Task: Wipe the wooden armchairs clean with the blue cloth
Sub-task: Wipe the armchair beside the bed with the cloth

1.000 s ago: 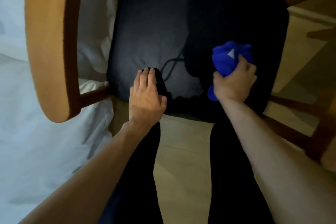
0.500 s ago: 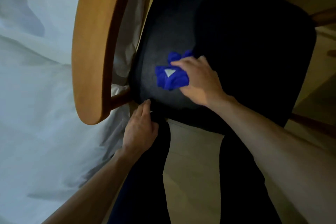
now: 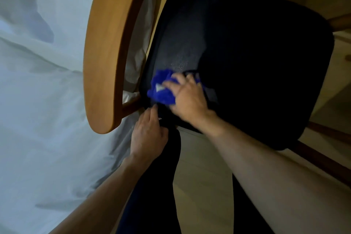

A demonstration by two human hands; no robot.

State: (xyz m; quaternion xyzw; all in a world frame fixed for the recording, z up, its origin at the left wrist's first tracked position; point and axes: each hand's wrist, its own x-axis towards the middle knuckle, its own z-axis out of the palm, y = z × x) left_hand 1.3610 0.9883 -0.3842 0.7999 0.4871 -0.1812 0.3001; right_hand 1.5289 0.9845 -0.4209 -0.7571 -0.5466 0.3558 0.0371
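Blue cloth (image 3: 161, 92), bunched, white triangular tag

Blue cloth (image 3: 161, 91) bunched on armchair (image 3: 112, 43) dark seat, front-left corner, w/ white tag.

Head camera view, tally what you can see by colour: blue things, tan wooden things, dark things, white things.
Blue: 1, the blue cloth under the right hand.
Tan wood: 1, the armchair frame.
Dark: 1, the seat cushion, its front corner touched by the left hand.
White: 1, the bedding.
Total: 4.
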